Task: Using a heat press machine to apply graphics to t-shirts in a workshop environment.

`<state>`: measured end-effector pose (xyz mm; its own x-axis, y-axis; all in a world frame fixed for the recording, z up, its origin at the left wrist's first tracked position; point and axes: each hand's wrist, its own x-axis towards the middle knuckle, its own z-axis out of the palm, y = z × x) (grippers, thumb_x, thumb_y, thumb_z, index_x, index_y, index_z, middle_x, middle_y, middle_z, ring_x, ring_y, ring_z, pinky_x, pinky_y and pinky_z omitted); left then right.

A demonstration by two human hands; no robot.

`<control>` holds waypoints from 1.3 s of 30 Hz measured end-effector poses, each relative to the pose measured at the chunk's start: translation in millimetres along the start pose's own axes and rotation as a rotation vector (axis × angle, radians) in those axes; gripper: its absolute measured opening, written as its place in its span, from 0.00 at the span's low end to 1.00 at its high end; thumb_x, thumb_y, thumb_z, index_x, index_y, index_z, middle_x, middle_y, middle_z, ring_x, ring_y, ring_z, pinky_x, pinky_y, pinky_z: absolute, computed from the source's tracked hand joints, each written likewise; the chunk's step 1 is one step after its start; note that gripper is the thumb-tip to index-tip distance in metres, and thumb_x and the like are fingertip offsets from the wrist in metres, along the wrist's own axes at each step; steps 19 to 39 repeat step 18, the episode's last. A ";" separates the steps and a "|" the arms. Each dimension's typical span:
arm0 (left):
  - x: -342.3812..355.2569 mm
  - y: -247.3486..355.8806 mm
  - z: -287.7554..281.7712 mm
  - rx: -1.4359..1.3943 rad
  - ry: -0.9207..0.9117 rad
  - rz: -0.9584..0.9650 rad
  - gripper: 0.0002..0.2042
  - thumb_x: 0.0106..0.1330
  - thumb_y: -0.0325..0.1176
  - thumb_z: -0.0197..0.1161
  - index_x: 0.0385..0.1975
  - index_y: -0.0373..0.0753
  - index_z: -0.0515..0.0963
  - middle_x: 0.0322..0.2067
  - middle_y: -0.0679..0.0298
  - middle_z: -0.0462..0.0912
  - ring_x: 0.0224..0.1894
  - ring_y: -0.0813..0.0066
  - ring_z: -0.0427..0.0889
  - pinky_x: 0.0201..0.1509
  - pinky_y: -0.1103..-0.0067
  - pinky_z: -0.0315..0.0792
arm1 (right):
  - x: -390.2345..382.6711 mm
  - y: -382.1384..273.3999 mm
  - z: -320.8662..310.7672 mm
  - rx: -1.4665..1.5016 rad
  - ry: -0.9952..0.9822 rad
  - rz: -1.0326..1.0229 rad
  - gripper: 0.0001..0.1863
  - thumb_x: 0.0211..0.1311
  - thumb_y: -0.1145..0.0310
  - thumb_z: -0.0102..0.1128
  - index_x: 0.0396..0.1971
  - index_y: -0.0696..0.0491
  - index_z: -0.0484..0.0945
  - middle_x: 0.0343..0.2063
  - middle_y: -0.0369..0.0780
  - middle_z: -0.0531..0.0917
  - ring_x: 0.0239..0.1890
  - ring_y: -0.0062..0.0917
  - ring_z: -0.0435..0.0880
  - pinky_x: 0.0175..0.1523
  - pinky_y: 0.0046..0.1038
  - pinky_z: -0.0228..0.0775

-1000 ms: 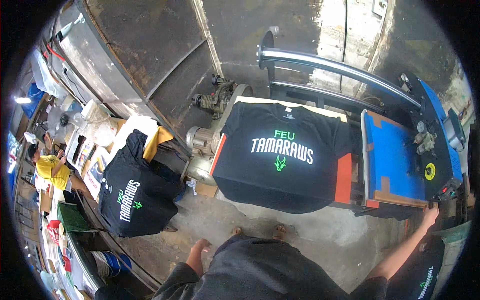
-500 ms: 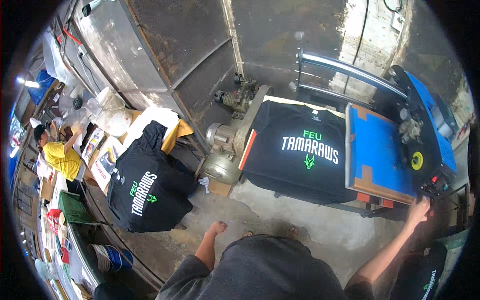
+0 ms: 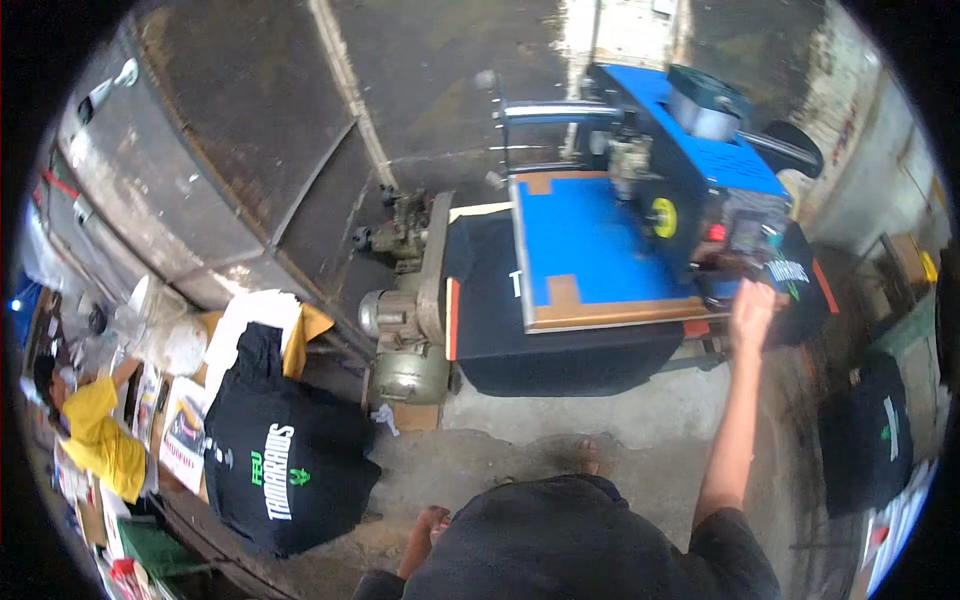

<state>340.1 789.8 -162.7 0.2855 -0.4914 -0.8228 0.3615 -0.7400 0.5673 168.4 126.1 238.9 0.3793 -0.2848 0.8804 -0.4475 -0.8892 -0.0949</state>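
Observation:
My right hand (image 3: pixel 752 305) is closed at the front of a blue and black sliding heat press (image 3: pixel 690 180), on its handle, which the fingers mostly hide. The press's flat blue plate (image 3: pixel 585 240) lies over a black T-shirt (image 3: pixel 570 365) on the left bed, covering nearly all its white print. A second black T-shirt (image 3: pixel 800 325) with white and green print lies on the right bed, partly behind the press and my hand. My left hand (image 3: pixel 432 522) hangs low beside my body, fingers loosely curled, with nothing seen in it.
To the left, printed black T-shirts (image 3: pixel 285 460) are draped over a stand beside a table of papers. An air compressor (image 3: pixel 410 375) stands left of the press. Another black shirt (image 3: pixel 870 440) hangs at right. A person in yellow (image 3: pixel 105 435) works at far left.
The press plate has slid leftward from the right bed over the left shirt's print, my right hand moving with it. The right bed's shirt is now exposed. The view has turned right.

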 end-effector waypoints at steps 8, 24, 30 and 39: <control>1.8 -8.0 -27.6 0.960 0.149 0.488 0.17 0.56 0.32 0.56 0.47 0.38 0.75 0.39 0.61 0.81 0.42 0.67 0.80 0.44 0.75 0.73 | 0.9 -97.8 24.6 0.084 0.071 -0.117 0.11 0.57 0.73 0.49 0.16 0.54 0.67 0.17 0.41 0.69 0.25 0.37 0.70 0.40 0.38 0.62; -35.2 10.2 -59.0 0.250 -0.029 0.093 0.20 0.51 0.35 0.60 0.45 0.33 0.74 0.42 0.56 0.80 0.46 0.61 0.78 0.50 0.66 0.69 | -5.9 -155.9 26.9 0.231 0.084 0.158 0.19 0.54 0.72 0.56 0.47 0.57 0.69 0.23 0.40 0.77 0.29 0.34 0.74 0.42 0.35 0.64; -35.2 10.2 -59.0 0.250 -0.029 0.093 0.20 0.51 0.35 0.60 0.45 0.33 0.74 0.42 0.56 0.80 0.46 0.61 0.78 0.50 0.66 0.69 | -5.9 -155.9 26.9 0.231 0.084 0.158 0.19 0.54 0.72 0.56 0.47 0.57 0.69 0.23 0.40 0.77 0.29 0.34 0.74 0.42 0.35 0.64; -35.2 10.2 -59.0 0.250 -0.029 0.093 0.20 0.51 0.35 0.60 0.45 0.33 0.74 0.42 0.56 0.80 0.46 0.61 0.78 0.50 0.66 0.69 | -5.9 -155.9 26.9 0.231 0.084 0.158 0.19 0.54 0.72 0.56 0.47 0.57 0.69 0.23 0.40 0.77 0.29 0.34 0.74 0.42 0.35 0.64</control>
